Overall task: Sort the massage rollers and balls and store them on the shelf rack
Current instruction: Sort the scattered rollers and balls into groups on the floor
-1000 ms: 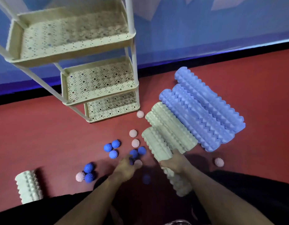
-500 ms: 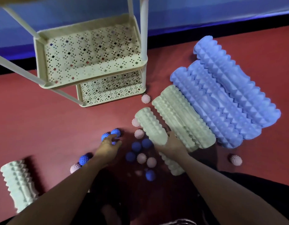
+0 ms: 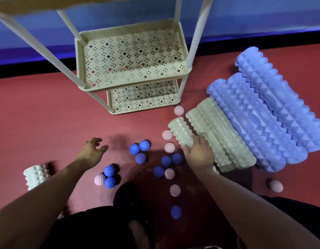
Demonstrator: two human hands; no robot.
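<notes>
- The right hand (image 3: 198, 155) is clamping down over the near end of a pale green foam roller (image 3: 181, 133), fingers wrapped around its ridged body; that looks like the grip for lifting it toward the rack.
- The left hand (image 3: 92, 150) is hovering just above the red floor mat (image 3: 38, 123) with its fingers spread and holding nothing, a short way left of a trio of blue spiky balls (image 3: 139, 150).
- Between the two forearms, more blue balls and pink spiky balls (image 3: 169, 147) are lying loose and mixed, so by my reading the sorting by colour is barely started.
- A second, longer green roller (image 3: 220, 133) is lying touching the held one, and two big blue rollers (image 3: 263, 114) are lined up beside it, already grouped by colour.
- One short green roller (image 3: 37, 174) is sitting well apart at the far left, partly behind the left forearm.
- One pink ball (image 3: 275, 185) is straying off to the right, well away from the cluster.
- The cream shelf rack (image 3: 132, 78) is standing just beyond the balls; its two perforated trays in view are holding nothing, and the top tier is showing only as an edge.
</notes>
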